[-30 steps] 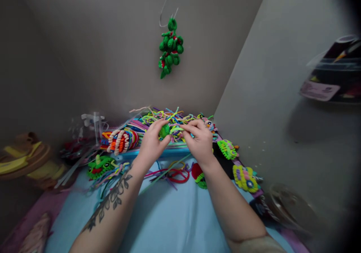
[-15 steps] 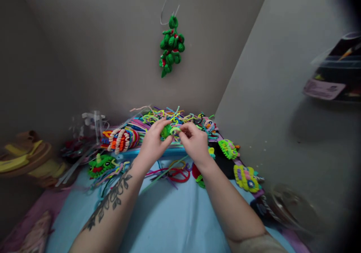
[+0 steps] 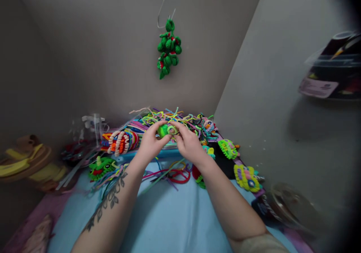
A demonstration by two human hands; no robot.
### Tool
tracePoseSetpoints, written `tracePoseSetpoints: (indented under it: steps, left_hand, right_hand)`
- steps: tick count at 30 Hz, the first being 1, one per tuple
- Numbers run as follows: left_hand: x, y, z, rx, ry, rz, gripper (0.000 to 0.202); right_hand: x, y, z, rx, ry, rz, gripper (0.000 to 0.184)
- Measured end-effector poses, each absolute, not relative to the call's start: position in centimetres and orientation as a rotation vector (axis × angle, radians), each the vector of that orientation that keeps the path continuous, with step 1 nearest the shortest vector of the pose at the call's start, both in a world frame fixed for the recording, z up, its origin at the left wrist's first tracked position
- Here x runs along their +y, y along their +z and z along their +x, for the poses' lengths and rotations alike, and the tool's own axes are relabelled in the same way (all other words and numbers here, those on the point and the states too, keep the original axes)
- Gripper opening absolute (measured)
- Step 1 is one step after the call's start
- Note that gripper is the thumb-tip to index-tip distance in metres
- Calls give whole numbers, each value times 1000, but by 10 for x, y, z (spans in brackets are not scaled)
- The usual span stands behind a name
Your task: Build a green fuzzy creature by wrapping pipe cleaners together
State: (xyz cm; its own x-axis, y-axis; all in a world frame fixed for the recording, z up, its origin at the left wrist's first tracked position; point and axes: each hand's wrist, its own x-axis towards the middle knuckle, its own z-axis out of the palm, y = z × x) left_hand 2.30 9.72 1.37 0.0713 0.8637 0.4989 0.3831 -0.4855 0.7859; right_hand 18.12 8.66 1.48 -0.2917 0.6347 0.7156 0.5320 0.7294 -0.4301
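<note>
My left hand (image 3: 149, 142) and my right hand (image 3: 188, 143) meet above the far part of a light blue cloth (image 3: 169, 219). Between their fingertips sits a small green pipe-cleaner bundle (image 3: 164, 130); the left fingers pinch it from the left, the right fingers pinch a lighter green strand on its right side. Both hands are closed on it. Behind them lies a heap of loose coloured pipe cleaners (image 3: 169, 116).
A green and red pipe-cleaner figure (image 3: 168, 49) hangs from a wire on the grey wall. Finished figures lie around: orange-white coil (image 3: 121, 140), green creature (image 3: 100, 166), yellow-purple piece (image 3: 246, 177), lime piece (image 3: 228, 148). A red loop (image 3: 179, 176) lies on the cloth. Grey walls close in behind and right.
My right hand has moved left and closer to the left hand, its fingers now pinched tight against the green bundle. The left hand has barely shifted.
</note>
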Motion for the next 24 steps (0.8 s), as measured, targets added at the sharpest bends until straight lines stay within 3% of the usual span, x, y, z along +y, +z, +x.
tracePoseSetpoints:
  steps: [3,10,17,24]
  left_hand:
    - [96,17,23,1233,1390,1804,43]
    - [92,20,26,1244,1358,1762,43]
    - [94,17,25,1215,1367,1769,46]
    - [93,24,28,1083,1492,1241,48]
  right_hand:
    - [84,16,182,-1874,134,-906,47]
    - [85,17,187,-1705,20,-872,17]
    - [83,19,186,-1963,-250,-944,25]
    - [75,22,181,-1611,-357,-960,17]
